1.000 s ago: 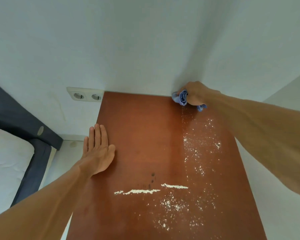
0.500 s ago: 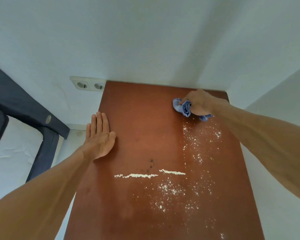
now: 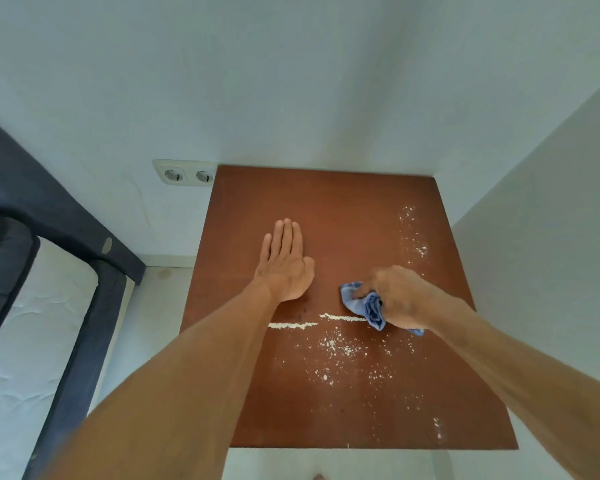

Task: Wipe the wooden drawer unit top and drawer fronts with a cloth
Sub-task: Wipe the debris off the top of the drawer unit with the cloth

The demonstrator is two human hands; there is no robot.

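Walls (image 3: 326,81) hem the drawer unit top (image 3: 343,209) behind and right; left open.

Right hand (image 3: 400,297) with cloth (image 3: 364,304) nearer now, beside powder line (image 3: 343,318).

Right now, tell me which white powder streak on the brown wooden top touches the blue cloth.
The right-hand white streak: its right end meets the crumpled blue cloth in the right hand. The left streak lies apart.

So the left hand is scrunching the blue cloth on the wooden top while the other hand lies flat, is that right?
Not quite: the head view shows the right hand scrunching the crumpled blue cloth on the reddish-brown wooden top, while the left hand lies flat.
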